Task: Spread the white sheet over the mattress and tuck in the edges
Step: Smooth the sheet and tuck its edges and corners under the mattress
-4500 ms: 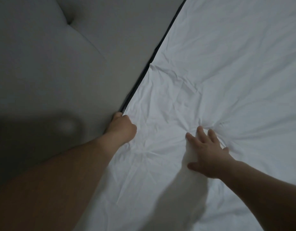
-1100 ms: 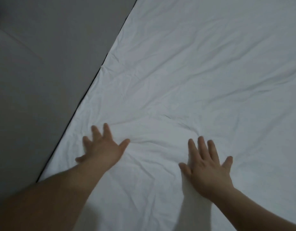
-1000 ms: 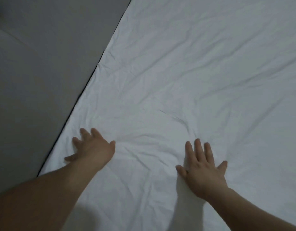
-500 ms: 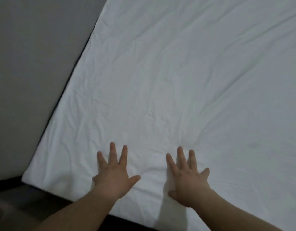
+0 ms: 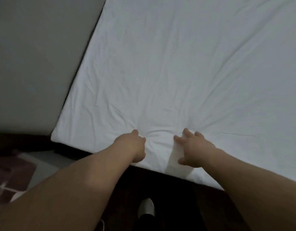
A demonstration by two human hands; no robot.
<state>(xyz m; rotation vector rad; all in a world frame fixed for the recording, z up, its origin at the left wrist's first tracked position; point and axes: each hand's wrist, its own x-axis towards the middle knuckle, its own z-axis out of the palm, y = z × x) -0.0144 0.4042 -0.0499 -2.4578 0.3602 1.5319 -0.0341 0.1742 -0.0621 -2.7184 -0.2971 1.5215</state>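
Observation:
The white sheet (image 5: 185,67) covers the mattress, whose near-left corner (image 5: 56,139) shows. Both of my hands rest close to the near edge. My left hand (image 5: 133,145) has its fingers curled down into the sheet, and the cloth bunches at its knuckles. My right hand (image 5: 193,147) lies a short way to the right, fingers apart and bent, pressing on the sheet. Creases fan out from both hands across the cloth. The mattress itself is hidden under the sheet.
A grey padded panel (image 5: 35,60) runs along the mattress's left side. Below the near edge is the dark bed base and floor (image 5: 169,189). A patterned rug (image 5: 12,174) lies at the lower left. A white shoe tip (image 5: 146,207) shows at the bottom.
Both hands slid back over the sheet from beside the grey panel to the near edge. The left hand went from flat to curled. The view pulled back and now shows the floor.

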